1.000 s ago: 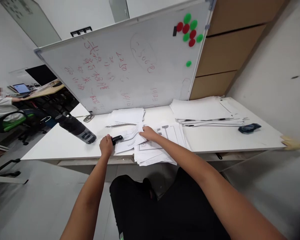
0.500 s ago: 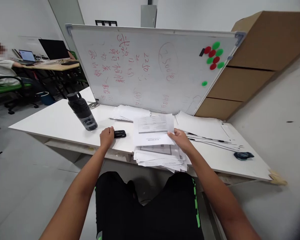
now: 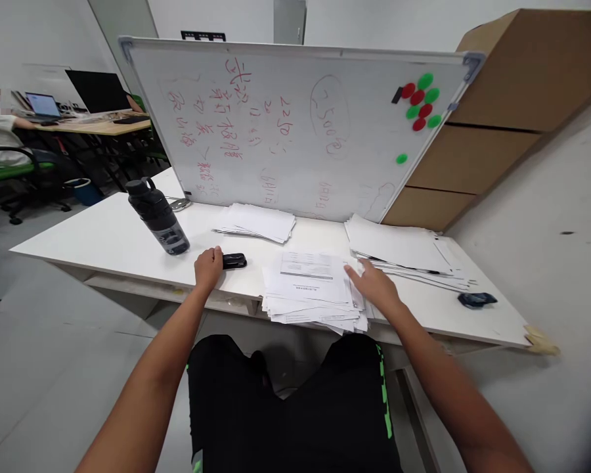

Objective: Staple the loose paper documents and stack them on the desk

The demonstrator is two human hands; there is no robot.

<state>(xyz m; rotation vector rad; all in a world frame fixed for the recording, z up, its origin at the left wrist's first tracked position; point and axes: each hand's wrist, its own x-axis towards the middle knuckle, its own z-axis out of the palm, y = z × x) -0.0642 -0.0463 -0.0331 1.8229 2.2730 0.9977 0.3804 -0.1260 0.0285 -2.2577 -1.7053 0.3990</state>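
My left hand [image 3: 209, 268] is closed around the near end of a black stapler [image 3: 235, 261], which lies on the white desk. A stack of printed papers [image 3: 312, 312] sits at the front edge, its sheets uneven and jutting slightly over it. On top lies a printed sheet [image 3: 305, 272] with a grey-framed block of text. Against the right side of that stack rests my right hand [image 3: 374, 284], thumb and fingers apart, the thumb at the sheet's edge. Its lower fingers are partly hidden.
Behind are a smaller pile of paper [image 3: 259, 222] and a wider pile [image 3: 398, 244] to the right. A dark bottle [image 3: 158, 217] stands left, and a dark crumpled item [image 3: 477, 300] lies far right. The whiteboard [image 3: 285, 131] and cardboard boxes [image 3: 492, 157] bound the back. A person sits far left.
The printed sheet has come down from above the stack onto it. My right hand has let go of it and shifted a little right. My left hand stays on the stapler.
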